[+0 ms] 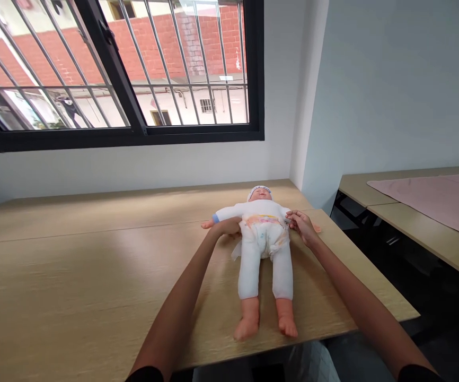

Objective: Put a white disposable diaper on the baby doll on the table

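A baby doll (249, 270) with a white cloth body and a white cap lies on its back on the wooden table, feet toward me. Around its hips is a white diaper (268, 236) with a coloured band across the waist. My left hand (229, 227) is at the diaper's left side, its fingertips hidden against the doll's waist. On the other side, my right hand (301, 225) touches the waist beside the doll's arm, thumb and fingers pinched together; what they hold is too small to make out.
The wooden table (94, 286) reaches back to the wall under a barred window (134, 135). At the right, across a gap, stands another table (412, 212) with a pink cloth (444, 199). The near table's edge lies just past the doll's feet.
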Motion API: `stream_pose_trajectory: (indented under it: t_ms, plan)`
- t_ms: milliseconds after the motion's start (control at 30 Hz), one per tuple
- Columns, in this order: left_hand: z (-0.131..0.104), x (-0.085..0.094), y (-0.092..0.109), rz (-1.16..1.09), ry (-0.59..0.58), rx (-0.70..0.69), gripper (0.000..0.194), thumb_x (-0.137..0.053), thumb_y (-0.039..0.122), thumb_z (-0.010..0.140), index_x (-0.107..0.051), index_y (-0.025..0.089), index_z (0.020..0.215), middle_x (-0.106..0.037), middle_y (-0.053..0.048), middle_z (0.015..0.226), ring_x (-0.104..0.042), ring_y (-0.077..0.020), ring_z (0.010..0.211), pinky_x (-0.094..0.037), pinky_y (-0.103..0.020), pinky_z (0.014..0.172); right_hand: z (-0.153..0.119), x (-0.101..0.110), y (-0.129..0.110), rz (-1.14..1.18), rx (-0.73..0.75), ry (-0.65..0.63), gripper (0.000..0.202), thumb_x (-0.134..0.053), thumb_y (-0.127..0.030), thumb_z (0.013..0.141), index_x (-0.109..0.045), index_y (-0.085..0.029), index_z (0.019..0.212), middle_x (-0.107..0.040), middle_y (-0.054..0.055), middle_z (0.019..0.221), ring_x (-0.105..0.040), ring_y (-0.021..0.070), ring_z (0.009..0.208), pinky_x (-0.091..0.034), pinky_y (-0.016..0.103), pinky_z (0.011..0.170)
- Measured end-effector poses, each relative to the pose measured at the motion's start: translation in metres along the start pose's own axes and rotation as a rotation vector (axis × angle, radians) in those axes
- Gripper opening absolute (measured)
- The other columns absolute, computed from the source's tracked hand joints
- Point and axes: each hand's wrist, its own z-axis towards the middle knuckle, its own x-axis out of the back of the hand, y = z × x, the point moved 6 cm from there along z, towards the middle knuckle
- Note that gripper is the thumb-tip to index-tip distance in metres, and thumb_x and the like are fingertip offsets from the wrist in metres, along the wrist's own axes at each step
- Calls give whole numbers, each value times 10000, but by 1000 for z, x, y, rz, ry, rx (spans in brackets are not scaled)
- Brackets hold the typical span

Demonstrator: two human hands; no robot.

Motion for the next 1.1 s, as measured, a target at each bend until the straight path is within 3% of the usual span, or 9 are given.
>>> stream_pose_trajectory:
  t_ms: [67, 133, 300, 400, 567, 667, 800, 1000, 1100]
  plan:
    - [-2, -7, 3, -140, -155, -9, 342, -324, 155, 952, -654, 80, 997, -698, 4, 771, -616, -67, 656, -467, -147, 622, 0, 0, 1, -24, 13, 14, 207, -685, -299, 590, -610, -189, 748, -613, -19, 730, -476, 69, 518, -424, 257, 580]
    - [-2, -10, 5, -232, -225, -11, 416, -231, 160, 982, -625, 87, 1095, -716, -25, 889, -642, -75, 727, -483, -155, 650, -1, 0, 2, -49, 23, 21, 204, -681, -300, 590, -610, -189, 746, -608, -19, 713, -489, 83, 537, -426, 266, 597]
    - [3, -11, 5, -295, -159, -35, 396, -255, 249, 1003, -603, 142, 1159, -714, -25, 905, -654, -70, 730, -494, -161, 701, -1, 1, 2, -106, 75, 38, 158, -633, -284, 590, -618, -187, 714, -522, -41, 576, -438, 103, 539, -372, 261, 565]
    - [3, -15, 6, -444, -199, -49, 380, -276, 277, 993, -581, 159, 1185, -714, -37, 912, -670, -84, 761, -516, -187, 725, 0, 3, 2, -141, 86, 52, 172, -639, -322, 606, -604, -197, 719, -523, -34, 580, -452, 124, 564, -381, 270, 568]
    - [4, -27, 5, -952, -322, 30, 312, -475, 206, 894, -539, 146, 1193, -701, -58, 983, -679, -157, 891, -519, -269, 823, 1, 2, -3, -214, 99, 58, 368, -639, -543, 701, -606, -219, 872, -653, 30, 914, -592, 188, 828, -482, 308, 747]
    - [6, -37, 0, -1182, -379, 95, 416, -630, 165, 773, -537, 177, 1178, -703, -51, 933, -681, -194, 873, -524, -325, 855, 1, -1, -6, -321, 140, 35, 481, -649, -609, 709, -605, -231, 1003, -621, 60, 1160, -570, 224, 1066, -455, 353, 943]
    - [11, -49, -3, -1325, -366, 80, 442, -655, 164, 751, -522, 172, 1173, -688, -68, 956, -671, -203, 889, -517, -350, 863, 5, 4, 0, -339, 133, 29, 563, -678, -614, 698, -584, -226, 1094, -591, 79, 1255, -529, 246, 1200, -405, 388, 1057]
    - [23, -68, 3, -1394, -160, -7, 446, -687, 123, 696, -573, 201, 1121, -645, -31, 1056, -614, -122, 806, -476, -216, 702, 11, 14, 11, -300, 46, 14, 611, -691, -614, 702, -565, -220, 1152, -583, 101, 1296, -565, 257, 1184, -464, 395, 1019]
    - [25, -70, 6, -1305, -110, -51, 388, -685, 166, 703, -597, 201, 1080, -660, -25, 991, -607, -125, 772, -462, -209, 662, 9, 13, 9, -337, 44, 27, 623, -699, -594, 700, -564, -212, 1174, -594, 105, 1281, -574, 260, 1170, -465, 399, 1013]
